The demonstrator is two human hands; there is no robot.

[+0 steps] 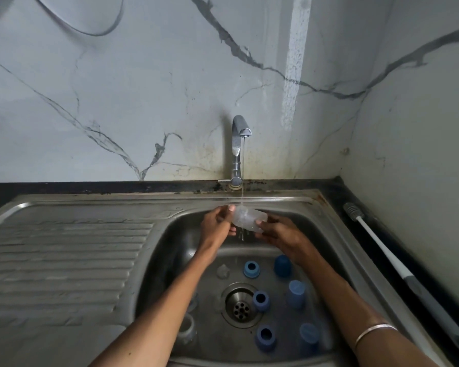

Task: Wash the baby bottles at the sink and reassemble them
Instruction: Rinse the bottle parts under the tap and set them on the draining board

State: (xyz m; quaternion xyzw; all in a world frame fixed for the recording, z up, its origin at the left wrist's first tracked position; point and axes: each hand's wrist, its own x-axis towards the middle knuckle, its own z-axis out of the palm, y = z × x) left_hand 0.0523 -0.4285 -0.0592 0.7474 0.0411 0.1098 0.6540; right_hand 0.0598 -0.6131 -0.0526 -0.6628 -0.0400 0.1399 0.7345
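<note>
Both hands hold bottle [247, 219] under tap [239, 147]

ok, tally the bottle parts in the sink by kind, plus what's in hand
Blue rings: 3
Blue caps: 3
Clear nipple: 1
Clear bottle, held by left hand and right hand: 1
Total: 8

A clear bottle [249, 218] lies sideways under the tap's stream. In the basin below: three blue rings [251, 269], three blue caps [282, 265], a clear teat [223, 271].
</note>
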